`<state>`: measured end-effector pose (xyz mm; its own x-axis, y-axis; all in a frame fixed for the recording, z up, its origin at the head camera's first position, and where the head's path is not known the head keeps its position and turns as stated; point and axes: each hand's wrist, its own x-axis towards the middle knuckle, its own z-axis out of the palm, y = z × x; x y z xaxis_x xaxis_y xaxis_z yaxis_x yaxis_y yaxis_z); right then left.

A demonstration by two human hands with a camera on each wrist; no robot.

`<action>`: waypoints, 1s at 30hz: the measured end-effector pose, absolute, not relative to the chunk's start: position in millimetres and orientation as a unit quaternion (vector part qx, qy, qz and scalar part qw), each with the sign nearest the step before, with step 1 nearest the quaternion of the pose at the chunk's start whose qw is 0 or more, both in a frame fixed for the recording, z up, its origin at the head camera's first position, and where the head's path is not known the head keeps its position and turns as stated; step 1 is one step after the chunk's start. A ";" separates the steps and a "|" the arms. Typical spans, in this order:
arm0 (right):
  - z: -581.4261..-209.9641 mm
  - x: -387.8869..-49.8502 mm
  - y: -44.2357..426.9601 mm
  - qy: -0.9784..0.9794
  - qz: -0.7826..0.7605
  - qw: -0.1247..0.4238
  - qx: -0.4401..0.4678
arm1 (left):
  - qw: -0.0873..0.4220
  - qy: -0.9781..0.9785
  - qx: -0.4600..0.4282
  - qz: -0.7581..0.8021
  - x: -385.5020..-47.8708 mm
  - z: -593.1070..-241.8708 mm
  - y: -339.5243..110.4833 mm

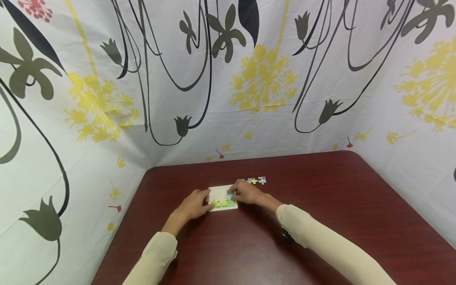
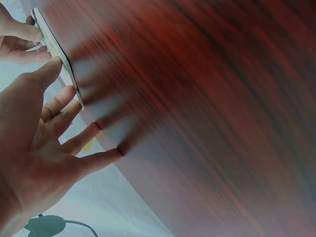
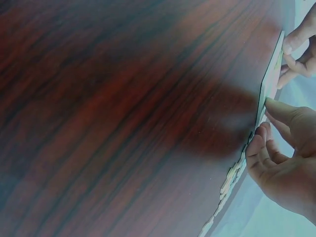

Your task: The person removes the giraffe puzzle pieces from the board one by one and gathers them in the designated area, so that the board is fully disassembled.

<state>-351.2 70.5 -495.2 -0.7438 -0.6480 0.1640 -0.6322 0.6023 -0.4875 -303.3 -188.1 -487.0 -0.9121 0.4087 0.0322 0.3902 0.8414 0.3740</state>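
Observation:
A white-rimmed puzzle board (image 1: 218, 188) lies on the dark red table, with green and yellow picture pieces (image 1: 221, 203) along its near side. My left hand (image 1: 193, 204) holds the board's left edge between thumb and forefinger; in the left wrist view the other fingers of that hand (image 2: 54, 143) spread down to the tabletop. At the board's right side my right hand (image 1: 247, 192) pinches a light-blue puzzle piece (image 1: 228, 196) over the board, its fingers partly hiding the piece. The right wrist view shows that hand (image 3: 289, 155) with its thumb at the board's edge (image 3: 269, 81).
Several loose puzzle pieces (image 1: 253, 181) lie in a row behind my right hand, some of them partly covered by it. The table (image 1: 320, 190) reaches back to a white flower-patterned cloth (image 1: 221, 107) that hangs behind and on both sides.

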 end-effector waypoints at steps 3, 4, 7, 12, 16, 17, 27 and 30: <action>-495.0 -350.8 71.1 0.894 -0.267 0.021 -0.360 | 0.025 0.960 0.206 0.190 -302.9 -486.9 -187.9; -494.8 -350.5 71.2 0.893 -0.267 0.024 -0.360 | 0.026 0.960 0.205 0.190 -302.8 -487.0 -187.9; -494.4 -349.3 71.1 0.894 -0.271 0.034 -0.357 | 0.027 0.961 0.203 0.188 -302.6 -487.3 -187.7; -495.5 -348.7 71.4 0.895 -0.274 0.035 -0.350 | 0.027 0.962 0.201 0.183 -303.7 -488.4 -187.2; -497.3 -349.6 72.7 0.892 -0.278 0.024 -0.357 | 0.025 0.963 0.198 0.178 -304.9 -489.0 -186.5; -497.5 -349.8 73.1 0.890 -0.282 0.021 -0.359 | 0.024 0.964 0.197 0.177 -305.1 -489.0 -186.4; -497.9 -348.8 75.6 0.881 -0.313 0.019 -0.355 | 0.024 0.963 0.201 0.178 -306.3 -488.7 -186.9; -498.1 -348.1 76.3 0.878 -0.323 0.018 -0.354 | 0.025 0.961 0.205 0.182 -306.2 -488.6 -186.8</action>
<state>-348.1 76.3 -498.1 -0.7493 -0.6321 0.1974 -0.6093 0.5414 -0.5794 -306.2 -186.8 -488.6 -0.9149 0.4028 0.0272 0.3848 0.8497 0.3605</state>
